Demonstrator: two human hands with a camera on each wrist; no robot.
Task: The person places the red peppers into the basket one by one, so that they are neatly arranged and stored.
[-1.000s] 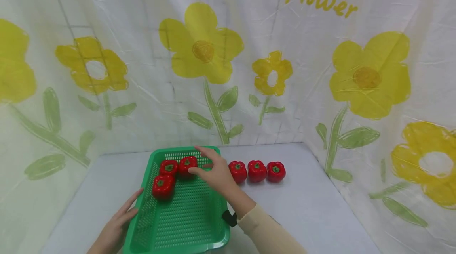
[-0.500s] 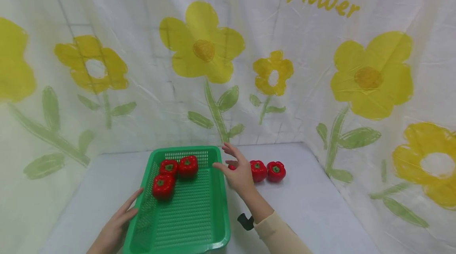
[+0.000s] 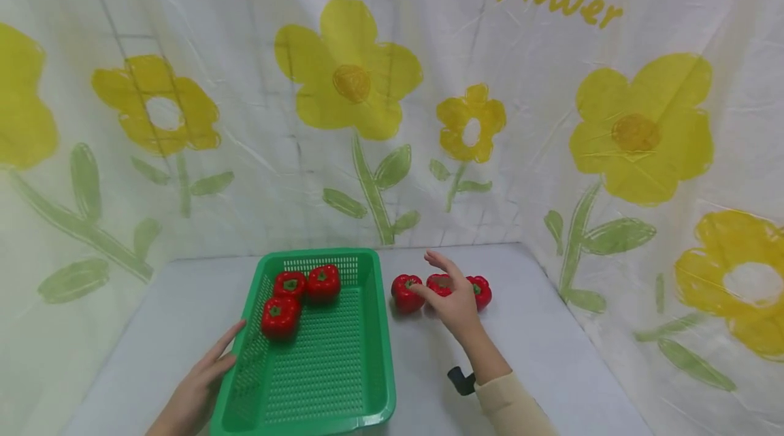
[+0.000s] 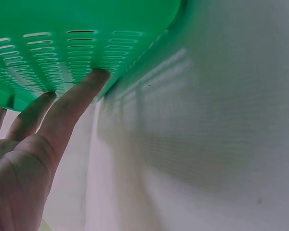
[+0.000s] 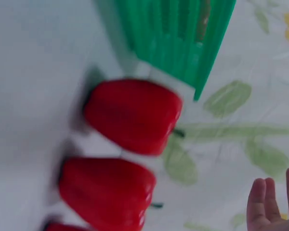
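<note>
My left hand [image 3: 194, 387] rests with extended fingers against the left side of a green plastic basket [image 3: 378, 354]; the left wrist view shows its fingertips on the slotted wall [image 4: 79, 53]. Three red bell peppers sit in the basket's far left part, the nearest bell pepper [image 3: 280, 319] in front of the other two. Outside, three more stand in a row on the table: a left pepper [image 3: 405, 294], a middle pepper [image 3: 436, 281] and a right pepper [image 3: 482, 292]. Over that row hovers my right hand [image 3: 458, 307], fingers apart and holding nothing, partly covering the middle and right peppers.
A white table [image 3: 429, 368] carries everything. Behind it hangs a pale curtain [image 3: 257, 171] painted with yellow flowers. The basket's right rim lies just left of the pepper row. A black wrist camera mount [image 3: 461, 381] sticks out beside my right wrist.
My right hand has moved right, from above the far pepper in the basket to over the row on the table. The left hand has stayed at the basket's side.
</note>
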